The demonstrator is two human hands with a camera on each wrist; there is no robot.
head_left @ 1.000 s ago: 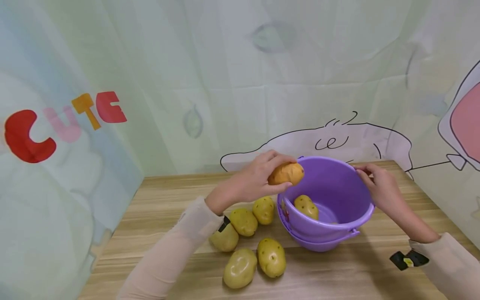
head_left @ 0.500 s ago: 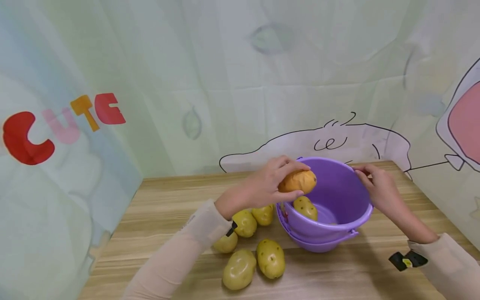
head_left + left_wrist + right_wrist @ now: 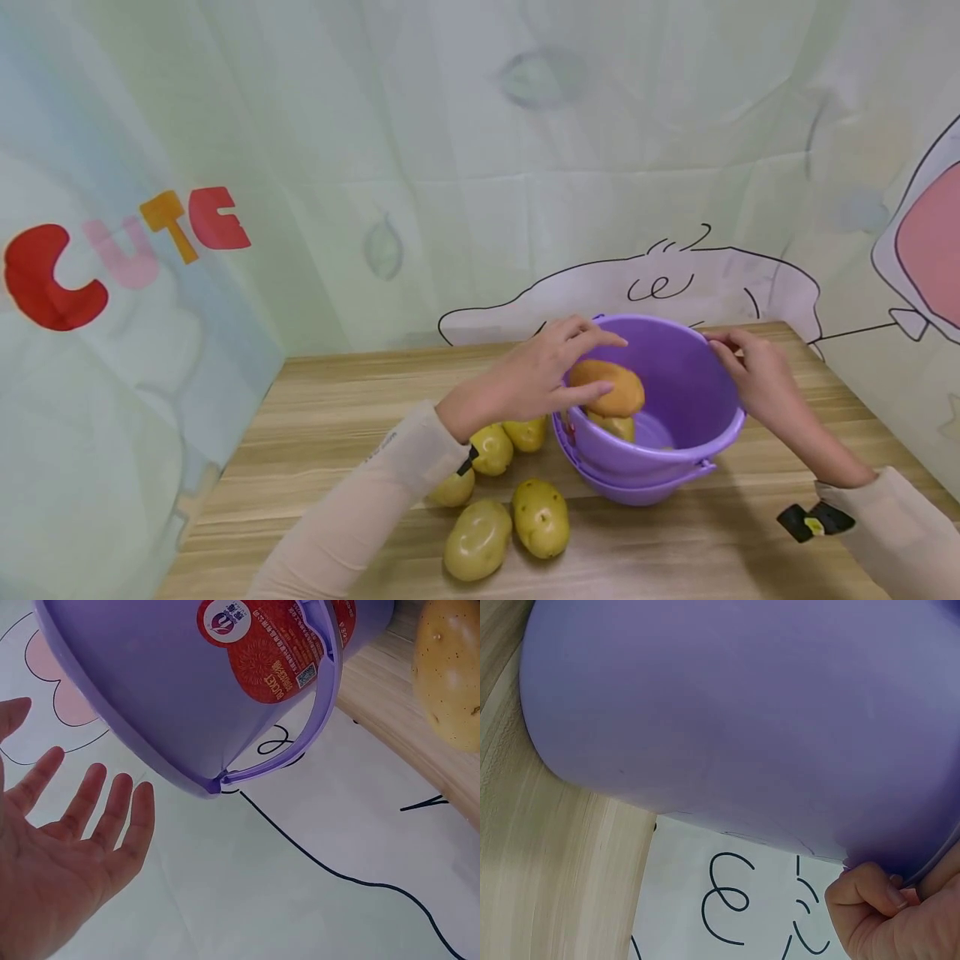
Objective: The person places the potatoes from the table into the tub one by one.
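A purple bucket stands on the wooden table, its handle hanging down at the front. My left hand is over the bucket's left rim with fingers spread; the left wrist view shows its palm holding nothing. Just past the thumb, inside the bucket mouth, is an orange oval thing like a sweet potato, seemingly in mid-fall. Under it a yellow potato is partly hidden in the bucket. My right hand pinches the rim on the right, thumb against curled fingers in the right wrist view.
Several yellow potatoes lie left of the bucket, among them one potato in front and another potato beside it. My left sleeve partly covers others. A printed curtain hangs behind the wooden table.
My left hand moved right over the bucket and let go of the orange thing, its fingers spreading. The orange thing dropped into the bucket mouth. My right hand stayed at the rim.
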